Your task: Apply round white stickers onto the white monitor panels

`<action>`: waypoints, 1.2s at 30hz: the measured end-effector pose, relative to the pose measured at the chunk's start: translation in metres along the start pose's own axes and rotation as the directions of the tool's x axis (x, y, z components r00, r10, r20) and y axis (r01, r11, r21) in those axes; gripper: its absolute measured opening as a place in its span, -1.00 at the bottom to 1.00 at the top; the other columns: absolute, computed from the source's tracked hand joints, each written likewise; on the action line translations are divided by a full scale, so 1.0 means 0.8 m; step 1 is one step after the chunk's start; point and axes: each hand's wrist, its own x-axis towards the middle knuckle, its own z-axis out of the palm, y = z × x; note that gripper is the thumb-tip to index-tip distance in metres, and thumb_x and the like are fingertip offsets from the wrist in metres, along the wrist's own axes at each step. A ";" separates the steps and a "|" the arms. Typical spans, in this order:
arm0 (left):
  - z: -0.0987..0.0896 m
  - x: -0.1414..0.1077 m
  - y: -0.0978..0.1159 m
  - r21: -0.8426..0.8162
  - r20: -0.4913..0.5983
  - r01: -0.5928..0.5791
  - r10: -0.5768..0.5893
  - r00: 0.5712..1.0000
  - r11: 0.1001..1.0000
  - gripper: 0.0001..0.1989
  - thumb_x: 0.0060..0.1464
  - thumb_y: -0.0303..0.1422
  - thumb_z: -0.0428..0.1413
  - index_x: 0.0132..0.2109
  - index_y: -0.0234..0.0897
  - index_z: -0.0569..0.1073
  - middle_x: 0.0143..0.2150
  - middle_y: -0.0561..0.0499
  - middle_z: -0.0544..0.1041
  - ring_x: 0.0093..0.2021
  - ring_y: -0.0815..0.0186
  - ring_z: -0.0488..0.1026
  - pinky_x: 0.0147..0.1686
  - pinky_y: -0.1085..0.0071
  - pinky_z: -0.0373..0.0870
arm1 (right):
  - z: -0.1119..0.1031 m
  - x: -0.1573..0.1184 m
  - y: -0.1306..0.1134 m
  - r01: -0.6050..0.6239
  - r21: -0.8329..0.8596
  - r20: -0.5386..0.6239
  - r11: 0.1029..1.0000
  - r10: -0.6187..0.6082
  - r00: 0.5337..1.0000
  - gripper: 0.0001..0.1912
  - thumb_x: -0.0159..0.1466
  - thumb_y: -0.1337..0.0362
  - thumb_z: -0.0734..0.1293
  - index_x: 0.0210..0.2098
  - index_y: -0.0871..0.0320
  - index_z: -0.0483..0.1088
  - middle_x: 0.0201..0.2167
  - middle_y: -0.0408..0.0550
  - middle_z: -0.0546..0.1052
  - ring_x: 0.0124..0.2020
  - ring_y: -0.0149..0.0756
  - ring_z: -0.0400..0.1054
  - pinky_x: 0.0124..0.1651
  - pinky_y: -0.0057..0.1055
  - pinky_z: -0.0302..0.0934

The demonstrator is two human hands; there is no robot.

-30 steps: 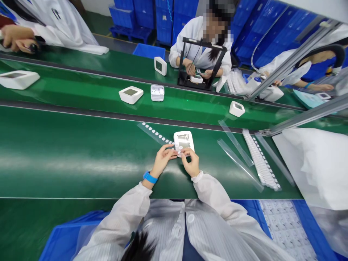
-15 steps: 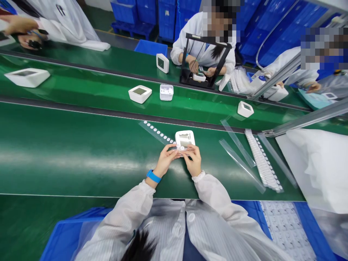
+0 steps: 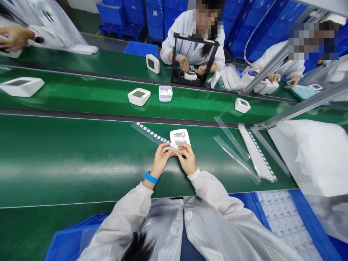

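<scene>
A white device (image 3: 180, 136) with a grey screen lies on the green table, just in front of my fingertips. A clear strip with round white stickers (image 3: 151, 133) runs from the upper left to my left hand (image 3: 161, 159), whose fingers are pinched on its near end. My right hand (image 3: 186, 158) is closed too, its fingertips meeting the left ones at the device's near edge. A round white sticker (image 3: 175, 146) shows between the hands. What the right fingers grip is too small to make out.
Clear strips (image 3: 236, 159) and a stack of sticker strips (image 3: 257, 154) lie at the right, beside a white bag (image 3: 318, 156). Beyond, a conveyor (image 3: 103, 99) carries white devices (image 3: 139, 96). A person works behind a black frame (image 3: 195, 38).
The view has shifted slightly. My hands stay together at the device's near edge, with small finger movements. On the far left, another person's hand has moved.
</scene>
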 end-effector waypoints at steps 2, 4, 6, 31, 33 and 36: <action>0.001 0.000 0.000 0.042 -0.001 -0.035 0.036 0.999 0.998 -0.47 -0.08 -0.20 0.36 -0.03 -0.29 0.35 -0.26 -0.02 0.54 -0.26 0.31 0.55 -0.12 0.34 0.52 | 0.000 0.000 0.000 -0.009 0.027 0.008 1.000 0.009 1.000 -0.86 0.33 0.27 0.32 -0.32 0.15 0.49 -0.11 0.05 0.41 -0.19 -0.31 0.40 -0.09 -0.30 0.38; 0.000 -0.001 -0.001 0.087 0.000 -0.063 0.063 0.998 0.994 -0.48 -0.08 -0.19 0.35 -0.05 -0.30 0.36 -0.27 -0.02 0.53 -0.28 0.31 0.55 -0.14 0.34 0.52 | 0.000 -0.001 -0.001 -0.009 0.012 0.018 1.000 0.008 1.000 -0.86 0.34 0.28 0.30 -0.32 0.16 0.48 -0.12 0.06 0.40 -0.15 -0.29 0.40 -0.07 -0.30 0.37; -0.001 0.000 -0.001 0.129 0.004 -0.084 0.084 0.996 0.988 -0.50 -0.07 -0.18 0.35 -0.06 -0.32 0.37 -0.27 -0.03 0.53 -0.29 0.29 0.56 -0.15 0.33 0.53 | -0.001 -0.003 -0.004 0.004 -0.046 0.029 0.999 -0.003 1.000 -0.86 0.34 0.29 0.30 -0.31 0.14 0.48 -0.14 0.06 0.40 -0.09 -0.25 0.37 -0.01 -0.26 0.34; -0.033 0.000 -0.001 0.557 -0.030 -0.249 0.319 0.947 0.792 -0.74 0.23 -0.20 0.08 -0.15 -0.33 0.49 -0.17 -0.12 0.53 -0.14 0.24 0.53 -0.17 0.33 0.55 | -0.035 -0.006 0.030 -0.340 -0.052 -0.201 0.939 0.323 0.925 -0.75 0.26 0.16 0.33 -0.46 0.20 0.38 -0.19 0.07 0.38 -0.14 -0.23 0.34 -0.08 -0.26 0.29; -0.033 0.000 -0.001 0.562 -0.024 -0.252 0.321 0.947 0.788 -0.74 0.23 -0.21 0.07 -0.15 -0.33 0.49 -0.17 -0.12 0.53 -0.15 0.24 0.53 -0.16 0.33 0.55 | -0.035 -0.007 0.031 -0.319 -0.076 -0.202 0.945 0.298 0.933 -0.75 0.27 0.17 0.32 -0.46 0.19 0.35 -0.19 0.08 0.37 -0.13 -0.23 0.34 -0.05 -0.24 0.28; -0.033 0.000 -0.002 0.569 -0.015 -0.259 0.326 0.945 0.780 -0.75 0.24 -0.22 0.07 -0.14 -0.33 0.49 -0.16 -0.11 0.53 -0.15 0.25 0.52 -0.16 0.33 0.55 | -0.034 -0.008 0.029 -0.285 -0.104 -0.201 0.953 0.260 0.944 -0.75 0.29 0.19 0.29 -0.46 0.18 0.30 -0.20 0.08 0.36 -0.12 -0.23 0.33 -0.04 -0.24 0.26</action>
